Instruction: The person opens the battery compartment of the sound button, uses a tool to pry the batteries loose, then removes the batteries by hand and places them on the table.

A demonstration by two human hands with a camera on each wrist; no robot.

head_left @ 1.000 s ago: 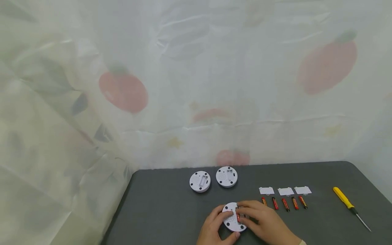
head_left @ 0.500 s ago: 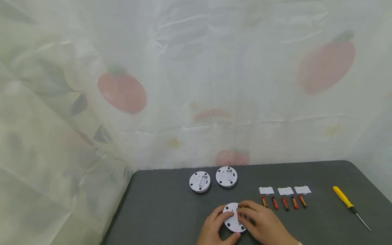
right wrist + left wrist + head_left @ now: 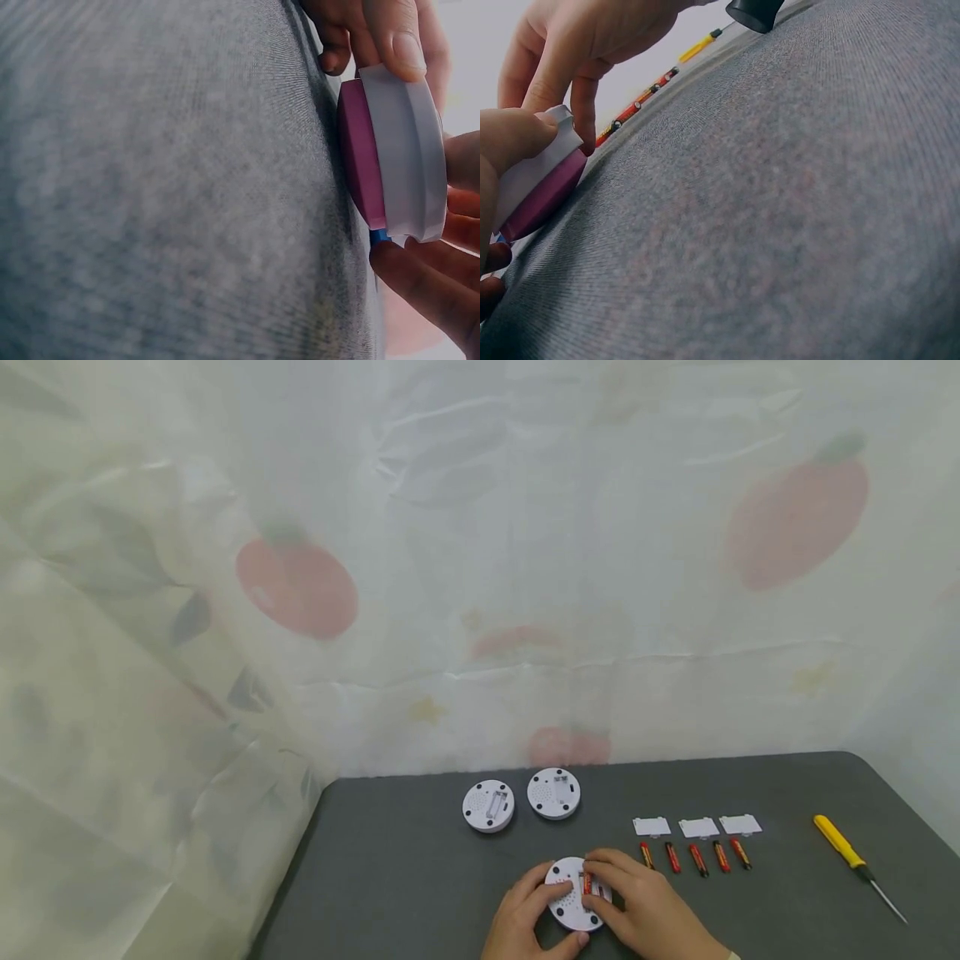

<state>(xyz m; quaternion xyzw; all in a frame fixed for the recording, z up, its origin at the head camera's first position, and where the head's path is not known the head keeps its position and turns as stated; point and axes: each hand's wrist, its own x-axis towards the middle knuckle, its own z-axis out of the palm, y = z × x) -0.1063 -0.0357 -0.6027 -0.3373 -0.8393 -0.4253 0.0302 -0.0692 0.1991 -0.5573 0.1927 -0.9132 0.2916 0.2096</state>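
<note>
A round white device [image 3: 564,910] lies on the dark table, its perforated side with dark feet facing up. Its other side shows magenta in the right wrist view [image 3: 364,150]. My left hand [image 3: 521,917] grips this device from the left, fingers at its upper left and thumb at its lower rim. At the right part of the device my right hand [image 3: 647,902] pinches a red battery [image 3: 587,883] between fingers and thumb, over the battery compartment. The fingers partly hide that compartment.
Two similar white devices [image 3: 489,807] stand farther back with their battery slots uncovered. To the right lie three white battery covers [image 3: 699,828] in a row, with several red-and-black batteries [image 3: 698,860] in front. A yellow-handled screwdriver [image 3: 838,841] lies at far right.
My right fingers have shifted slightly on the battery, which shows more plainly now and sits a little farther right. My left hand keeps its hold on the device.
</note>
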